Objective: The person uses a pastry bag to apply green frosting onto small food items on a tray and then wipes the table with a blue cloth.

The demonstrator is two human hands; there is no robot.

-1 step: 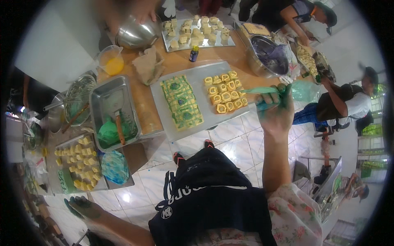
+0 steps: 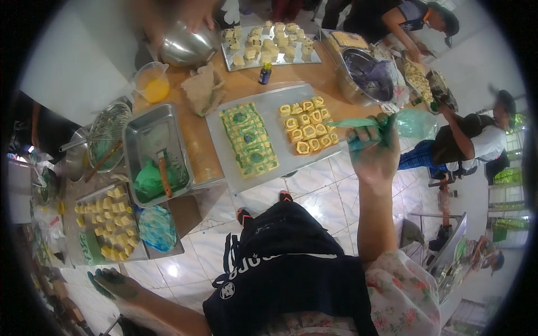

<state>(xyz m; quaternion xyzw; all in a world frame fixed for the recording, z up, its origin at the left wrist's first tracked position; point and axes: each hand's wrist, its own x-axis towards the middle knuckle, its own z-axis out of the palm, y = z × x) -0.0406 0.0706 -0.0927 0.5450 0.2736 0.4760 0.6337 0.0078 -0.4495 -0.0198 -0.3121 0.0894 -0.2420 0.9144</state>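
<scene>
My right hand (image 2: 371,148), stained green, is closed round a piping bag (image 2: 412,123) of green icing. The bag's narrow end points left, over the edge of a block of small yellow squares (image 2: 307,126) with ring-shaped piped borders. Left of that block, on the same paper-covered tray (image 2: 242,180), lies another block of squares (image 2: 248,138) covered with green icing lines and a few darker swirls. My left hand (image 2: 114,283), also stained green, hangs low at the left, empty with fingers loosely apart, below a tray of small cake pieces (image 2: 109,221).
A metal pan (image 2: 185,151) holds green icing and a wooden-handled spatula (image 2: 163,173). Behind stand a measuring jug (image 2: 151,82), a small bottle (image 2: 265,73), a tray of cake cubes (image 2: 269,47) and a bowl of purple icing (image 2: 367,75). Other people work around the table.
My right hand, with the piping bag, has shifted very slightly to the left. The left hand has not moved.
</scene>
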